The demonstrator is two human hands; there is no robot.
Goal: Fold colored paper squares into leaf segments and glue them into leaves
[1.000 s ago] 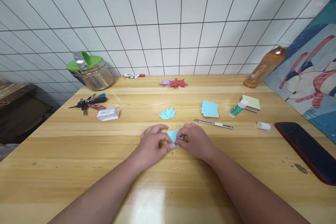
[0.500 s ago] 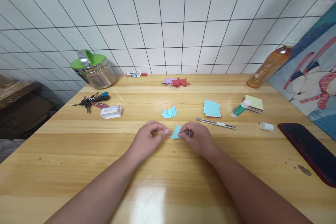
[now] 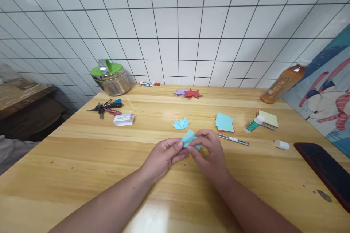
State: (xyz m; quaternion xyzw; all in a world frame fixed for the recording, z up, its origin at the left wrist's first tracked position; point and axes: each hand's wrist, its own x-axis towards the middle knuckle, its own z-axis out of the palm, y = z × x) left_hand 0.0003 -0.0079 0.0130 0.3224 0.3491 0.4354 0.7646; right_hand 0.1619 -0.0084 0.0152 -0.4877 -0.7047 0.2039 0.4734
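A small piece of light blue folded paper point(image 3: 188, 138) is held between my two hands, above the wooden table. My left hand point(image 3: 166, 154) pinches its left side between thumb and fingers. On the right side, my right hand point(image 3: 210, 153) grips it with thumb and fingertips, which cover part of the paper. Just beyond the hands lies a light blue folded paper leaf shape point(image 3: 181, 123). A craft knife point(image 3: 235, 139) lies to the right, its left end hidden behind my right hand. Near it is a stack of square paper sheets point(image 3: 224, 122), blue on top.
Red point(image 3: 193, 94) and purple point(image 3: 180, 92) paper leaves lie near the tiled wall. To the right are a glue stick point(image 3: 255, 124), its cap point(image 3: 281, 145), a paper pad point(image 3: 268, 119), a bottle point(image 3: 281, 83) and a phone point(image 3: 322, 171). Keys point(image 3: 106, 106), a small box point(image 3: 124, 119) and a pot point(image 3: 111, 79) stand left.
My left hand has moved right and taken hold of the blue paper, which is now lifted and turned between both hands. The view has tilted up and shifted slightly.
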